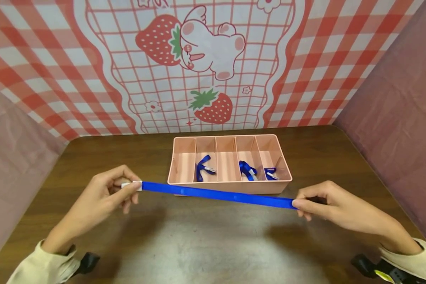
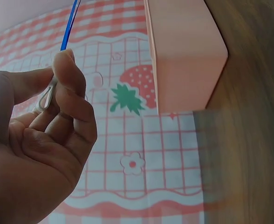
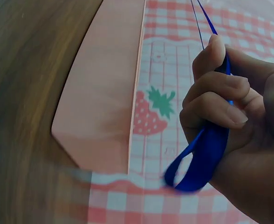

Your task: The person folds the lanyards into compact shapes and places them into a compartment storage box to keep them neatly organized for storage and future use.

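A blue lanyard [image 1: 216, 194] is stretched nearly level between both hands, in front of the divided box. My left hand [image 1: 110, 193] pinches its white end fitting [image 1: 131, 185] between thumb and forefinger; a small pale loop [image 2: 46, 97] sticks out behind the fingers in the left wrist view. Thumb and fingers of my right hand [image 1: 326, 203] grip the other end of the strap. In the right wrist view, a loop of blue ribbon [image 3: 207, 161] hangs below the curled fingers.
A pink box [image 1: 230, 187] with several compartments stands on the brown table [image 1: 206, 244]. Blue lanyards lie in the second [image 1: 200, 169], fourth [image 1: 246, 169] and rightmost [image 1: 270, 173] compartments from the left. A strawberry-print cloth [image 1: 213, 51] hangs behind the table.
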A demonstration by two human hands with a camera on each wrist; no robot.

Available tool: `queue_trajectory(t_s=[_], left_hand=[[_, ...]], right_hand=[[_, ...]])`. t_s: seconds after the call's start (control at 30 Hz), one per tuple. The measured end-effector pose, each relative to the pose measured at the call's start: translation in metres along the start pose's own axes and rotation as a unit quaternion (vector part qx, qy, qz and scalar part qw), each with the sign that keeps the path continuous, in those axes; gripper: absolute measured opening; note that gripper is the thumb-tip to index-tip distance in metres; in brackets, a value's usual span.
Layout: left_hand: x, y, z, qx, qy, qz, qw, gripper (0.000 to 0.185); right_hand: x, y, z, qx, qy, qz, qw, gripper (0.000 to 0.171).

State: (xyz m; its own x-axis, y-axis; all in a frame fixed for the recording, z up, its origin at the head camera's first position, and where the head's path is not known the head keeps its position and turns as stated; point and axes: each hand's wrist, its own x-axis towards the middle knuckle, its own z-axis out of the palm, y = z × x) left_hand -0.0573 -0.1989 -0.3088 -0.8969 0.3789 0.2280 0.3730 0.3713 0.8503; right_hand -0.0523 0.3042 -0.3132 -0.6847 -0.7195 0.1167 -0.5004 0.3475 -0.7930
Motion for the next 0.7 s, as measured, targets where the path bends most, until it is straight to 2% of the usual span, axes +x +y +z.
queue_trajectory(t_s=[0.27,0.5,0.7], left_hand=[[-0.005,-0.007,-0.005,-0.005,-0.015,-0.019,0.9997,0.004],[-0.011,-0.013,-0.013,0.011,-0.013,-0.032,0.9993,0.005],[-0.017,-0.022,-0.019,0.003,-0.027,-0.037,0.9989,0.005]], right_hand=[[-0.014,0.010,-0.011,-0.014,0.019,0.038,0.999,0.029],[-0.030,0.020,-0.022,0.009,0.029,0.071,0.997,0.027],[-0.040,0.027,-0.025,0.031,0.050,0.090,0.994,0.030]])
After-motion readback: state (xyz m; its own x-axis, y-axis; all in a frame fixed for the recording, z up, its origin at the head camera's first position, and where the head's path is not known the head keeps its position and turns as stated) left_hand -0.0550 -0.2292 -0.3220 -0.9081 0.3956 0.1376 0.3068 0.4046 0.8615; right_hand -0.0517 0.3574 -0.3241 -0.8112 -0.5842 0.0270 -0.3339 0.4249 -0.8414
